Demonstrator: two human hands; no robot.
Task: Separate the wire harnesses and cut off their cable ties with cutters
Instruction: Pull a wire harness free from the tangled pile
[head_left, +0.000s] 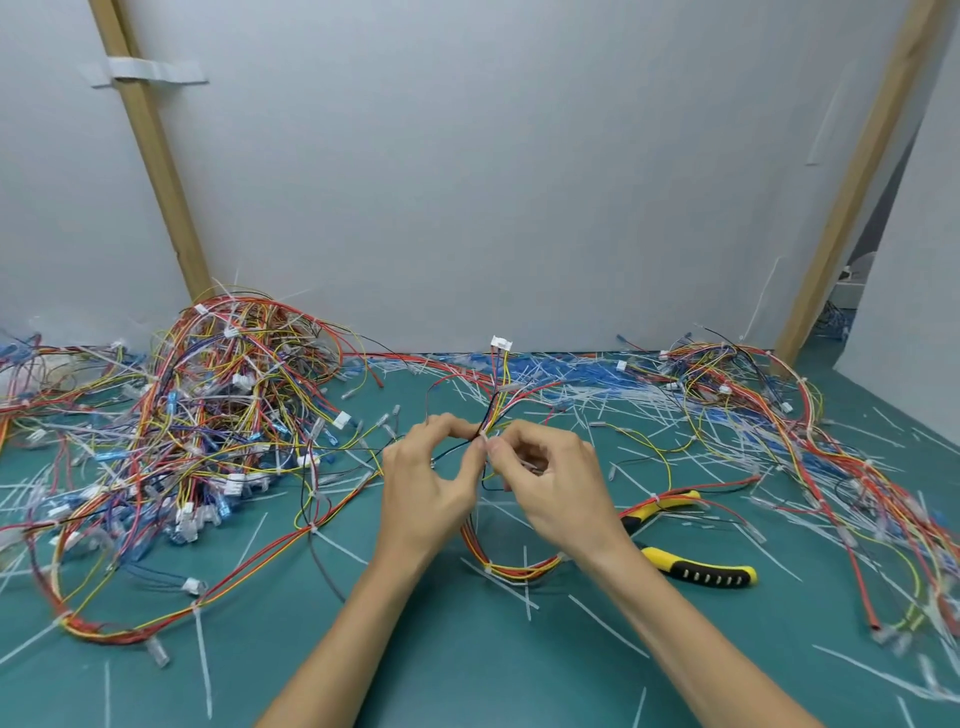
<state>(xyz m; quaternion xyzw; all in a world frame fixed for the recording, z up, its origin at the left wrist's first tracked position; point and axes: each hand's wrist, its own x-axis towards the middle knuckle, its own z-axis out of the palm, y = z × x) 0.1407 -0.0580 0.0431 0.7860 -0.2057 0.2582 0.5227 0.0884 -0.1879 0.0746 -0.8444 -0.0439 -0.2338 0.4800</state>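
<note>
while left hand (431, 478) and right hand (550, 483) both pinch the wire harness (500, 387) at its cable tie (484, 435) mid-frame, cutters (701, 571) lie beside the right wrist, handles pointing frame-right, right hand nearer.

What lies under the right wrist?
The cutters lie there on the mat: both handles show, but the wrist of the right hand covers their head. A harness loop also runs under it.
</note>
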